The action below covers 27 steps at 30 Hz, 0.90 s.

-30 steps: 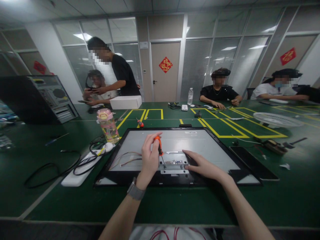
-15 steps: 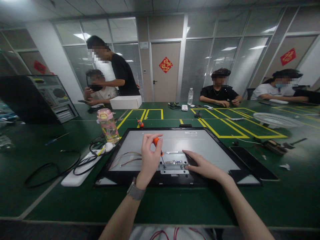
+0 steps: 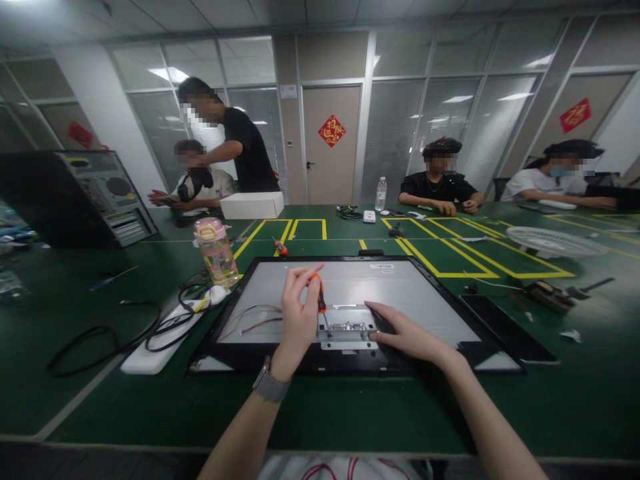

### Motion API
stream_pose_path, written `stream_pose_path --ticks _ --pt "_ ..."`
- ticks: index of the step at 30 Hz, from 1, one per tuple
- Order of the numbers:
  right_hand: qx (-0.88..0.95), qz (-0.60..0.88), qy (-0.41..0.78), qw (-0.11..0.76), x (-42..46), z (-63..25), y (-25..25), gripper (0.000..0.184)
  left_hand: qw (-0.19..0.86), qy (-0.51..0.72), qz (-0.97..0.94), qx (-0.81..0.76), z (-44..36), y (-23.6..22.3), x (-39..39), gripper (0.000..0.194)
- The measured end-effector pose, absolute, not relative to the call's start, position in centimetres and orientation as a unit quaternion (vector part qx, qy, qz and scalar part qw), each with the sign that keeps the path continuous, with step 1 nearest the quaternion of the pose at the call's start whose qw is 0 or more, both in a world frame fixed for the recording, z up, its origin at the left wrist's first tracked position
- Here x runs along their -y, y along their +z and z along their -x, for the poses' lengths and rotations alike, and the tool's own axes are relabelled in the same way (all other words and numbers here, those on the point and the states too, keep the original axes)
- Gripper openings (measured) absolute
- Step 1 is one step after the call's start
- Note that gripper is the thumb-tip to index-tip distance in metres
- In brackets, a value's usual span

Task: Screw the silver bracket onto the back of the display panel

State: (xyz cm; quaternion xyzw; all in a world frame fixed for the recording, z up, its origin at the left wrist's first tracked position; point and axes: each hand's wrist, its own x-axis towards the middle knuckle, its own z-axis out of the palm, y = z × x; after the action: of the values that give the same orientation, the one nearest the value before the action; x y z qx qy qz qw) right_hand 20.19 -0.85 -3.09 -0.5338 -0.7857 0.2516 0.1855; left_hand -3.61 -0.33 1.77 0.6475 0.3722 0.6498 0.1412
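My left hand (image 3: 299,308) is closed on an orange and black screwdriver (image 3: 321,301), its thin shaft pointing down. The tip meets the left part of a metal bracket (image 3: 350,343) with a row of connectors. My right hand (image 3: 400,331) rests on the bracket's right side, thumb against its edge and fingers stretched forward; nothing is gripped in it. Beneath the bracket lies a flat display panel (image 3: 425,300) with a grey back and black frame. Thin coloured wires (image 3: 263,321) run out on the panel left of my hand.
To the left are a pink-lidded bottle (image 3: 216,257), a white power strip (image 3: 160,340) with black cables and a computer case (image 3: 120,200). Right of the panel lies a black phone (image 3: 507,327). A second screwdriver (image 3: 281,248) and a white box (image 3: 253,205) are farther back. Several people are across the table.
My left fingers have shifted on the screwdriver, and more of its handle now shows. My right hand stays put. Across the table, the standing person's arm and the seated person beside them have moved.
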Motion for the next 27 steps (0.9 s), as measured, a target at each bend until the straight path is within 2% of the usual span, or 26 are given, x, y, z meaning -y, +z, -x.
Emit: stream_pose_path --ticks 3,8,13,18,23,27 --pt "0.783 0.539 0.253 0.183 0.89 -20.13 -3.01 0.068 0.15 0.649 -0.651 -0.364 3.71 1.79 0.25 0.028" --pt "0.784 0.539 0.25 0.179 0.96 -20.05 -2.96 0.069 0.135 0.654 -0.639 -0.381 3.55 1.77 0.37 0.019" --pt "0.787 0.535 0.248 0.183 0.88 -20.2 -3.22 0.07 0.143 0.655 -0.647 -0.361 3.5 1.72 0.56 0.028" --pt "0.786 0.534 0.251 0.183 0.76 -20.27 -3.37 0.07 0.127 0.658 -0.636 -0.382 3.44 1.63 0.52 0.017" --pt "0.786 0.537 0.249 0.179 0.9 -20.04 -3.01 0.069 0.153 0.654 -0.651 -0.354 3.42 1.59 0.57 0.028" --pt "0.781 0.542 0.255 0.175 1.06 -19.89 -2.69 0.069 0.141 0.658 -0.641 -0.368 3.36 1.62 0.51 0.017"
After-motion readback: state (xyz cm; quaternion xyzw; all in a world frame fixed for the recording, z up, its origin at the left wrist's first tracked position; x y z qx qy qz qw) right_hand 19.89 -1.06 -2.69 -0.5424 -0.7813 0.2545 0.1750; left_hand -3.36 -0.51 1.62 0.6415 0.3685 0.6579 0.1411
